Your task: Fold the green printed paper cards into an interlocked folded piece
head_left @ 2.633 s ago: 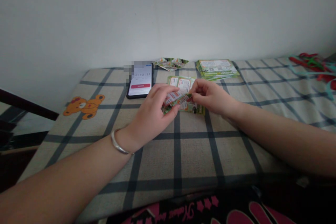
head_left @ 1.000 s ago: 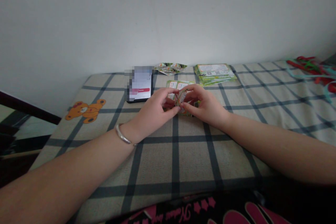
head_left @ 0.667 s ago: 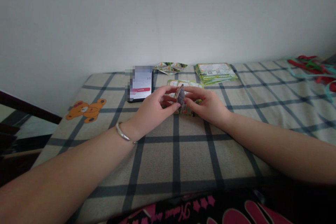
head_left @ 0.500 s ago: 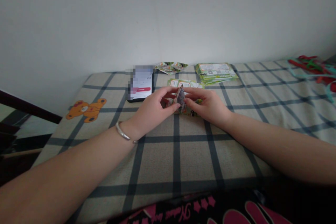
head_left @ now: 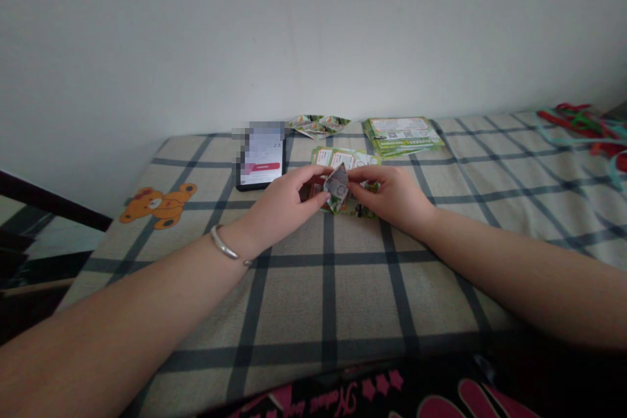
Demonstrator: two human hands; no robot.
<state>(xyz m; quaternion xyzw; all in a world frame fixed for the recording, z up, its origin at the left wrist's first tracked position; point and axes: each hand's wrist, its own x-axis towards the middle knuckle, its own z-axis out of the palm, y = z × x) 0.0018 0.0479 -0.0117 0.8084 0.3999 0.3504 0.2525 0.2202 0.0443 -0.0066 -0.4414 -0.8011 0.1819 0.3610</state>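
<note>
Small folded paper (head_left: 337,184) stands tip-up, pinched between left hand (head_left: 281,209) and right hand (head_left: 396,199), both equally near, above printed sheets (head_left: 343,157) on the counter (head_left: 294,307).

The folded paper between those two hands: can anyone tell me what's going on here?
A person holds a small folded piece of printed paper between the fingers of the left hand and the right hand, above some flat printed sheets. Behind lie folded pieces and a stack of sheets, with a phone to the left.
</note>
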